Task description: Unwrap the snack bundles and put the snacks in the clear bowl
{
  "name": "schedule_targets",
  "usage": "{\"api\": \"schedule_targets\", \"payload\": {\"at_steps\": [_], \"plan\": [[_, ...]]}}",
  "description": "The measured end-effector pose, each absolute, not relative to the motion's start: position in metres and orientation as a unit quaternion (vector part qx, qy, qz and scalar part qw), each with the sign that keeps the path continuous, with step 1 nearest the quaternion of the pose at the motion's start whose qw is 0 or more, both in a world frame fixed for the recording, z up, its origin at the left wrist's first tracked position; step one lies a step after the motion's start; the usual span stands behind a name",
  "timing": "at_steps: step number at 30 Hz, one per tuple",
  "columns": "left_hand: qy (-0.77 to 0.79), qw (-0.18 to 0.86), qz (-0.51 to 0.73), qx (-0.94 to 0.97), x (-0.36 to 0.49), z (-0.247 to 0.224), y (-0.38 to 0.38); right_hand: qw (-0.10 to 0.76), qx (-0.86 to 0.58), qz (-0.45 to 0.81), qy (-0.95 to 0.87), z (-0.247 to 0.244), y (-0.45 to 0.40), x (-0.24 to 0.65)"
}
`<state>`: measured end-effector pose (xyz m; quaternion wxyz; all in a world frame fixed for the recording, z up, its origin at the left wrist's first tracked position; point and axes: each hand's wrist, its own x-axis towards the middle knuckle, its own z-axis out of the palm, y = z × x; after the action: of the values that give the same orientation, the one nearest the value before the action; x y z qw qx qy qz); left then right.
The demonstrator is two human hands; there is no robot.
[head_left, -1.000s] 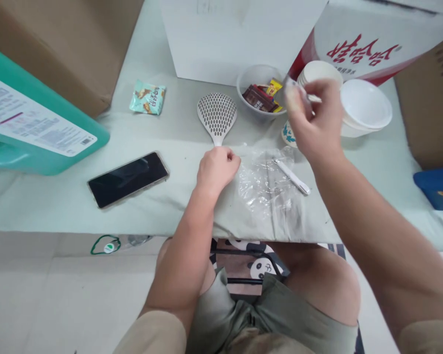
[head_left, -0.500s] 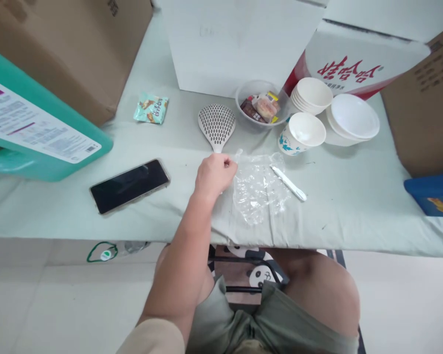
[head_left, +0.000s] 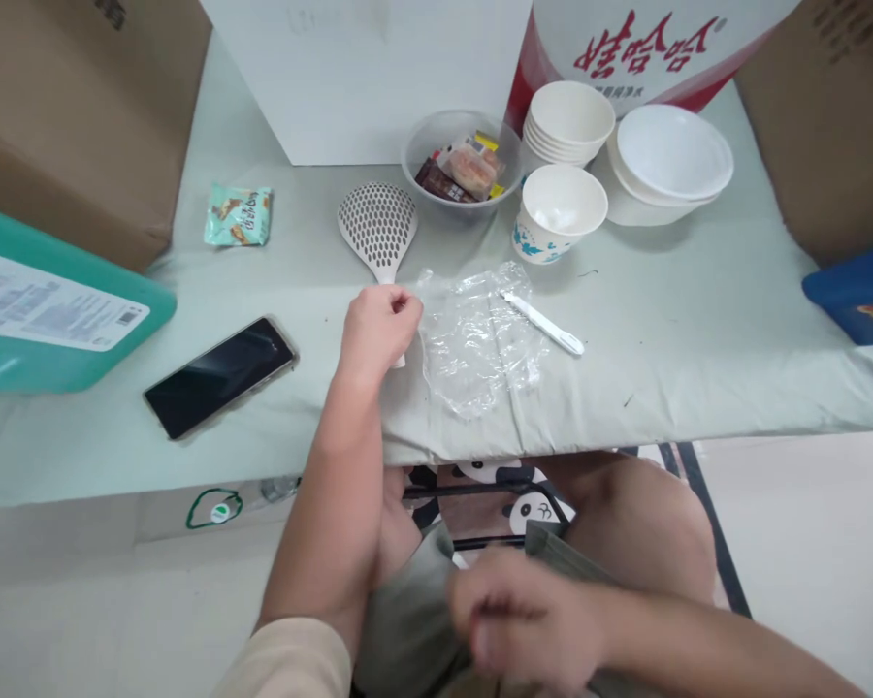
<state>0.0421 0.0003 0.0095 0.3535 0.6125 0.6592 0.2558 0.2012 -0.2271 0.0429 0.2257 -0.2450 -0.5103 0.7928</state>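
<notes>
My left hand point(head_left: 379, 328) is closed around the handle of a pale grey skimmer point(head_left: 378, 228), whose perforated head lies on the table pointing away from me. The handle's end shows just below my fist. Over my lap, my right hand point(head_left: 528, 616) is blurred by motion with its fingers curled; whether it holds anything cannot be made out. Right of my left hand lies a crumpled clear plastic bag point(head_left: 466, 349), and a white utility knife point(head_left: 545, 325) rests partly on it.
Behind stand a clear bowl point(head_left: 416, 174) of wrapped snacks, a paper cup point(head_left: 553, 218), stacked paper bowls point(head_left: 571, 121) and white plastic bowls point(head_left: 673, 160). Leftward are a snack packet point(head_left: 238, 215), a phone point(head_left: 222, 378) and a green jug point(head_left: 58, 354). Boxes point(head_left: 378, 78) line the back.
My right hand has come into view over my lap from the lower right. The view has shifted, so the table things appear further left. My left hand still grips the skimmer.
</notes>
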Motion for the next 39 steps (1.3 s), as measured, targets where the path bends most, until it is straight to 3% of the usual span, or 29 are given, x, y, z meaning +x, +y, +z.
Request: {"api": "schedule_targets", "payload": {"at_steps": [3,5,7,9,13,16,20,29,35,39], "plan": [[0.689,0.320,0.289,0.582,0.041,0.005,0.002,0.403,-0.437,0.459,-0.660,0.013,-0.159,0.248],[0.704,0.247,0.352,0.566,0.045,0.005,0.000,0.404,-0.496,0.217,-0.737,-0.002,-0.122,0.273],[0.665,0.214,0.404,0.591,0.051,0.007,-0.006,0.391,-0.487,0.121,-0.772,-0.015,-0.102,0.286],[0.572,0.279,0.380,0.671,0.060,0.010,-0.013,0.358,-0.482,0.093,-0.794,-0.028,-0.098,0.290],[0.443,0.393,0.212,0.777,0.079,0.008,-0.024,0.290,-0.531,0.055,-0.794,-0.046,-0.107,0.287],[0.445,0.392,0.116,0.797,0.085,0.000,-0.024,0.261,-0.550,0.050,-0.792,-0.049,-0.109,0.286],[0.460,0.360,0.045,0.811,0.082,-0.006,-0.021,0.292,-0.536,0.058,-0.790,-0.045,-0.109,0.292],[0.475,0.379,-0.003,0.794,0.077,0.000,-0.023,0.314,-0.544,0.058,-0.776,-0.040,-0.116,0.316],[0.474,0.386,-0.003,0.792,0.080,0.003,-0.021,0.243,-0.545,0.052,-0.801,-0.046,-0.125,0.310],[0.475,0.376,-0.020,0.795,0.082,0.005,-0.018,0.239,-0.556,0.045,-0.795,-0.051,-0.122,0.309]]}}
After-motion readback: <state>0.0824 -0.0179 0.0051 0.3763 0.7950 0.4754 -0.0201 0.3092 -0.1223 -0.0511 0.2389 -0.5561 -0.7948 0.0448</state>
